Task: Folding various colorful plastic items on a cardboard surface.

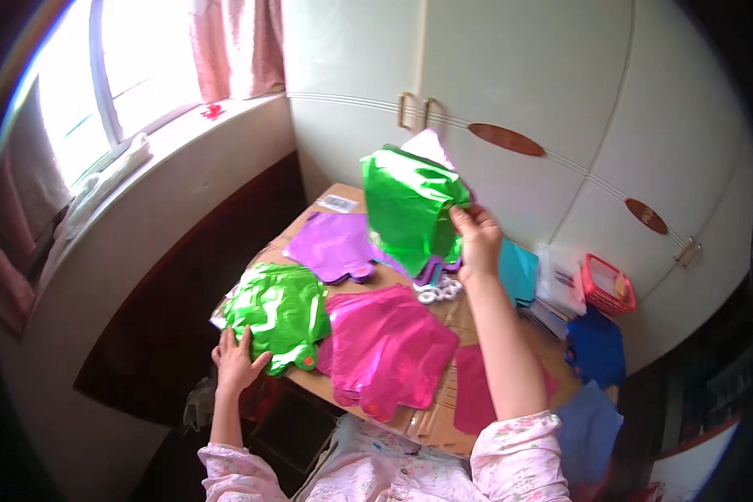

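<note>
My right hand point(475, 238) is raised above the table and grips the edge of a shiny green foil balloon point(406, 205), flat and uninflated, with purple foil pieces hanging behind it. My left hand point(237, 361) rests with spread fingers on the near corner of a stack of green foil balloons point(280, 311) at the table's left edge. Between my arms lies a pile of pink foil balloons point(386, 347). A purple foil pile point(333, 247) lies farther back on the cardboard-covered table point(433, 418).
A teal foil piece point(519, 269), blue foil pieces point(598, 347) and a small red basket point(606, 285) sit to the right. White plastic rings point(440, 290) lie mid-table. Cream wardrobe doors point(519, 92) stand behind; a window sill point(184, 134) runs along the left.
</note>
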`<action>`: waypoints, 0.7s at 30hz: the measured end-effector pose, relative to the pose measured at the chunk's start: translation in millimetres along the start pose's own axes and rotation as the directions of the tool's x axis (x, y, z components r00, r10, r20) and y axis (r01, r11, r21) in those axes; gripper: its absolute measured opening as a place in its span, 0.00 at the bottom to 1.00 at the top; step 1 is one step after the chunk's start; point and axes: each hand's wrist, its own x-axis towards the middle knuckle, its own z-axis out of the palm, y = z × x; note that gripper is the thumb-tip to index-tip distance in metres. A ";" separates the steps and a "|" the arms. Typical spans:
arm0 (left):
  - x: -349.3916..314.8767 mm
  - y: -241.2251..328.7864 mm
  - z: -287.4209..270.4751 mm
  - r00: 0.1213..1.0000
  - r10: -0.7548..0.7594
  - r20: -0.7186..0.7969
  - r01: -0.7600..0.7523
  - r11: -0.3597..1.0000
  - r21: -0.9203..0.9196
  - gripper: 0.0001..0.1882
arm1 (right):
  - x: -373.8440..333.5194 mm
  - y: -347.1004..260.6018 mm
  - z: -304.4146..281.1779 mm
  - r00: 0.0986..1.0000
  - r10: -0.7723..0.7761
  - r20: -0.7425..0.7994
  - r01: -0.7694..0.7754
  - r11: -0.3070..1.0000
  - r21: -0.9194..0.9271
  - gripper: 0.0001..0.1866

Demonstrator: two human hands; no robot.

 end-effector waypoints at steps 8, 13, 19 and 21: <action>-37.1 155.8 -13.8 0.915 0.316 -0.251 -0.397 0.593 -0.700 0.35 | -88.8 -190.9 -103.5 0.550 -0.447 0.705 0.678 -0.253 -0.690 0.08; -93.0 277.5 -15.3 0.681 0.720 0.132 0.411 -0.227 -0.883 0.38 | -177.5 -173.7 -133.0 0.462 -0.066 0.885 0.803 -0.393 -0.448 0.06; -131.8 353.2 10.1 0.469 0.727 0.501 0.847 -0.210 -0.488 0.27 | -258.2 -101.1 -188.1 0.638 0.047 0.769 0.756 -0.232 -0.613 0.05; -134.9 351.4 24.0 0.516 0.712 0.476 0.811 -0.227 -0.539 0.26 | -271.1 -88.2 -193.3 0.676 0.051 0.735 0.732 -0.160 -0.663 0.06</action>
